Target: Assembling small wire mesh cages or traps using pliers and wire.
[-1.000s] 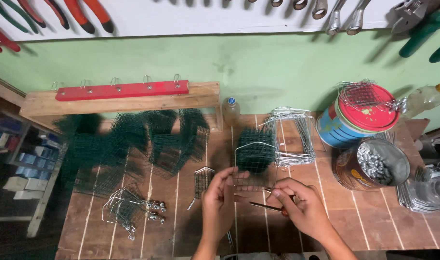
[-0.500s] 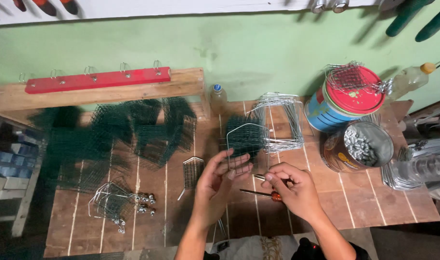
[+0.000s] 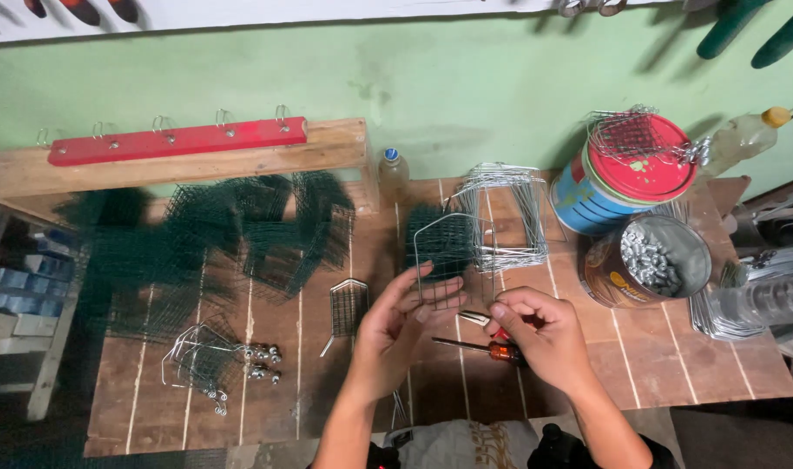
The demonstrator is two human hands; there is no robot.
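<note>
Since a second earlier, both hands had risen toward twelve o'clock: the left hand (image 3: pixel 407 323) pinched the wire frame (image 3: pixel 442 254) at bench centre, the right hand (image 3: pixel 535 334) curled closed beside it.

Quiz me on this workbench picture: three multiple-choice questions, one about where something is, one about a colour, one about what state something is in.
1. Where does the screwdriver lie?
A. on the table under the right hand
B. on the red-lidded tin
C. on the wooden block

2. What colour is the strip with hooks on the wooden block?
A. blue
B. red
C. yellow

3. How is the open tin near the right hand?
A. lidded
B. tipped over
C. upright, holding small metal pieces

Answers: 1 A, its orange handle shows just below the right hand. 2 B, the strip is plainly red. 3 C, grey metal pieces fill its open top.
</note>
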